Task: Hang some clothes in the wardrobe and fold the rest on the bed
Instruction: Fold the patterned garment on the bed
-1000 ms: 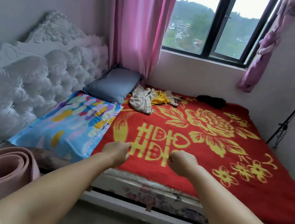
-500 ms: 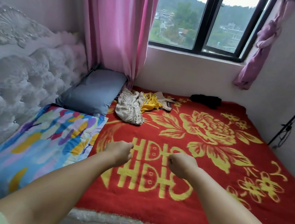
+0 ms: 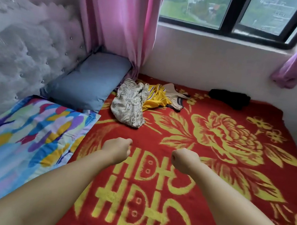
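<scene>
The bed (image 3: pixel 229 181) stretches ahead of your fists. The clothes pile (image 3: pixel 141 102) lies beyond your fingers, slightly left, nearer your left hand (image 3: pixel 116 149) than your right hand (image 3: pixel 184 161). Both hands' fingers are curled tight, holding nothing.

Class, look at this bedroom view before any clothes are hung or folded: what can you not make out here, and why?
- Wardrobe: nowhere in the head view, so its place is unknown.
- Black garment: a dark heap far off; type unreadable.
- Clothes pile: crumpled and overlapping; the count is unclear.
- Left hand and right hand: fists seen from behind hide the palms.
</scene>
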{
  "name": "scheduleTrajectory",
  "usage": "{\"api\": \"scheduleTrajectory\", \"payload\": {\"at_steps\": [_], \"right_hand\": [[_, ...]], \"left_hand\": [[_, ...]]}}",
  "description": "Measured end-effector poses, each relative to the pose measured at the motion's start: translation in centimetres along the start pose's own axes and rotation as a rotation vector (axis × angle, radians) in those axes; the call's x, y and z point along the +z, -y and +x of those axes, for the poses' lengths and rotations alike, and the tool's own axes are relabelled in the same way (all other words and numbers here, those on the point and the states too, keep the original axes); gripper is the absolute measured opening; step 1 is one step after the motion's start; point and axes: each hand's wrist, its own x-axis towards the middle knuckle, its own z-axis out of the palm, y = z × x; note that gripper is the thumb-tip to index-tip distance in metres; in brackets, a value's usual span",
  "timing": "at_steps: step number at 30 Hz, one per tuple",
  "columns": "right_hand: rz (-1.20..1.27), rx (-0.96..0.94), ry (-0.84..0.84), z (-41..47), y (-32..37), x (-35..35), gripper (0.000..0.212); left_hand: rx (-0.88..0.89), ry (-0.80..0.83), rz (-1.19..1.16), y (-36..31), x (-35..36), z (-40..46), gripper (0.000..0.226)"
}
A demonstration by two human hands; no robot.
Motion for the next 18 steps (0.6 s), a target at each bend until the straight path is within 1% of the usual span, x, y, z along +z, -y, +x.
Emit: {"api": "scheduleTrajectory", "payload": {"at_steps": [4,7,11,12,15,16,18], "right_hand": [[0.020,-0.055,0.070,7.4,-0.4,3.7,0.026],[0.027,-0.095,0.123,13.3,0.8,7.2,0.026],[0.093,-0.094,0.145,20.8,2.6,12.4,0.023],[0.139,-0.093,0.171,22.7,3.1,13.9,0.028],[0.209,-0.095,0.312,29.2,4.8,17.6,0.056],[0.217,-0.098,0.337,31.7,5.6,19.0,0.060],[0.237,-0.091,0.317,35.5,6.4,21.5,0.062]], "left_hand": [[-0.021,0.095,-0.030,0.1,4.6,5.4,0.034],[-0.039,0.154,-0.051,1.7,8.4,9.7,0.037],[-0.039,0.205,-0.099,4.6,13.3,15.4,0.039],[-0.040,0.212,-0.102,5.4,14.4,17.0,0.040],[-0.057,0.217,-0.082,8.0,17.2,21.9,0.048],[-0.066,0.225,-0.066,9.0,18.2,23.7,0.051],[-0.078,0.217,-0.041,10.6,19.7,26.9,0.056]]}}
